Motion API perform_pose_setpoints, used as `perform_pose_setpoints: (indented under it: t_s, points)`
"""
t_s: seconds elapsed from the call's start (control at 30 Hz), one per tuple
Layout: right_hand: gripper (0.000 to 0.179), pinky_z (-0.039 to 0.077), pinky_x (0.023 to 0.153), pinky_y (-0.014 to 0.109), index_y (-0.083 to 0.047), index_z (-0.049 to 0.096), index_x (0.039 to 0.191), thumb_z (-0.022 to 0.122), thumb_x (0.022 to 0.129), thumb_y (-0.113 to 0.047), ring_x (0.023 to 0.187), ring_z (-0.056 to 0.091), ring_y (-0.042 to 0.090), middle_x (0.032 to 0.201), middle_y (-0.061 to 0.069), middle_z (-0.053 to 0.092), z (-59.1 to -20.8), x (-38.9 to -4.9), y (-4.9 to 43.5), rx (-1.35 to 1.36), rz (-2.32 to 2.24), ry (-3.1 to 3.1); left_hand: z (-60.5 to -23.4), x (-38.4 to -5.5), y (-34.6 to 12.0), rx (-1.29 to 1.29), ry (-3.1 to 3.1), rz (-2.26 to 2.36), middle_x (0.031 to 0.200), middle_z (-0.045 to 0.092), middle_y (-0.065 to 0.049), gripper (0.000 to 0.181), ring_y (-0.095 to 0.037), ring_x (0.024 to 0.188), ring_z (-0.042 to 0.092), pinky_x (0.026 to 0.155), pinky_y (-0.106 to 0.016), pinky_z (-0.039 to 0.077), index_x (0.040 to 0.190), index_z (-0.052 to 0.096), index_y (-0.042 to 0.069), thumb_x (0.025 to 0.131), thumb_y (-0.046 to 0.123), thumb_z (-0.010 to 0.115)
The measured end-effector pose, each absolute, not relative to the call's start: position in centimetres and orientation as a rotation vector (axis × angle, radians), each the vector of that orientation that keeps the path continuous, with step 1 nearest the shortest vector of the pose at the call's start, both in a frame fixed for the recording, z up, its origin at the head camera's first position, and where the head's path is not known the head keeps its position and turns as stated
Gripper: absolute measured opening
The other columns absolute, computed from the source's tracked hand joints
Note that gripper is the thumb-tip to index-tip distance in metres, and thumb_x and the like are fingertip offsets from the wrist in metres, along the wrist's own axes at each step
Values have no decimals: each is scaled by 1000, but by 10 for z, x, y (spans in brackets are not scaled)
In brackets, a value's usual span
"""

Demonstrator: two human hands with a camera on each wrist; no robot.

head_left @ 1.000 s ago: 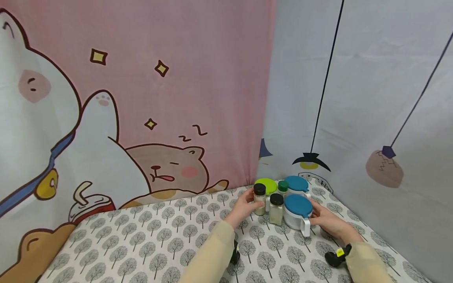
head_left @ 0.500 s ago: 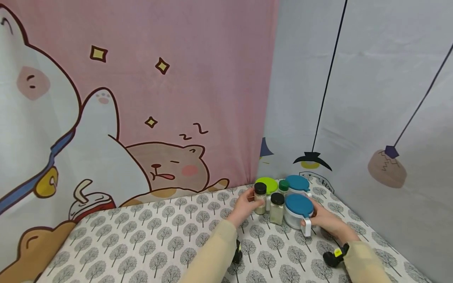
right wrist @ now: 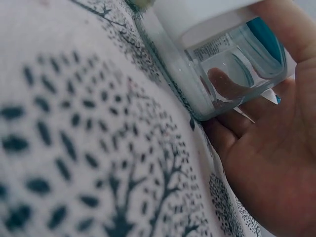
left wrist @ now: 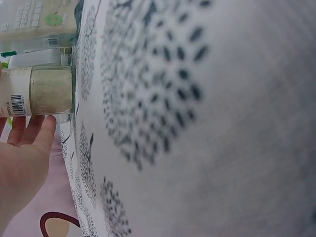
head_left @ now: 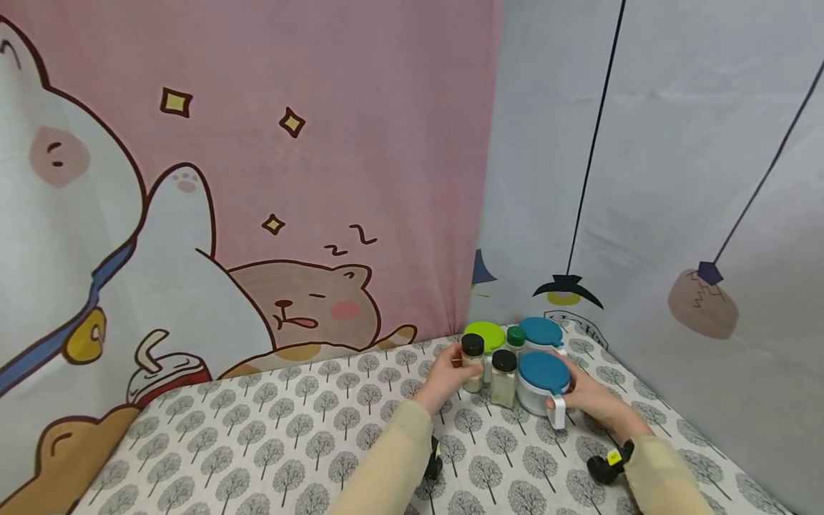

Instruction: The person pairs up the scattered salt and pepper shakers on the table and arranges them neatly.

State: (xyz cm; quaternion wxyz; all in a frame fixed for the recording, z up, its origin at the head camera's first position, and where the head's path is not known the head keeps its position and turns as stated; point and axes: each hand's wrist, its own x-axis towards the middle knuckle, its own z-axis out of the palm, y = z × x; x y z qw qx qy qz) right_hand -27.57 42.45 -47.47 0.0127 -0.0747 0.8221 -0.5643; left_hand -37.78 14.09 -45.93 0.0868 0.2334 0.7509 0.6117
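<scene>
A bottle (head_left: 503,390) could be toppled if squeezed between the shaker (left wrist: 49,91) pinched by left hand (head_left: 443,379) and jar (head_left: 541,380) gripped by right hand (head_left: 597,397).

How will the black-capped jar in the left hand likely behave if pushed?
The jar looks glassy, so probably stiff. Being taller than wide, it may tip if pushed near its black cap. Its pale filling likely adds weight.

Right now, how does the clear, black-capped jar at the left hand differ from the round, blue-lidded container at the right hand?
The jar is narrower than the container. The jar's cap is black; the container's lid is blue. The container has a white handle; the jar none. Both stand upright.
</scene>
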Motion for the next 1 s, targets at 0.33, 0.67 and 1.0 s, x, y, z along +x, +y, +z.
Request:
perform_pose_setpoints:
  t_s: [0.33,0.67,1.0]
  points:
    - [111,40,96,54,-9,-2,156,80,81,-18,133,26,55,150,36,15,-474,-273,425,-200,-1767,2566,-459,-374,143,699,2270,1786,115,63,-2,47,-19,106,59,87,-36,50,128,59,10,86,22,75]
    - [107,40,95,49,-7,5,156,81,80,-16,131,32,51,148,35,23,-480,-274,427,-216,-1782,2602,-465,-372,142,644,2245,1801,115,61,-1,48,-18,104,58,85,-38,51,129,59,15,86,27,76]
    - [101,47,85,45,-10,13,155,80,80,-15,126,36,52,146,33,28,-470,-273,423,-171,-1839,2635,-449,-374,135,717,2245,1804,111,63,2,42,-16,101,59,82,-36,50,124,61,17,86,26,76]
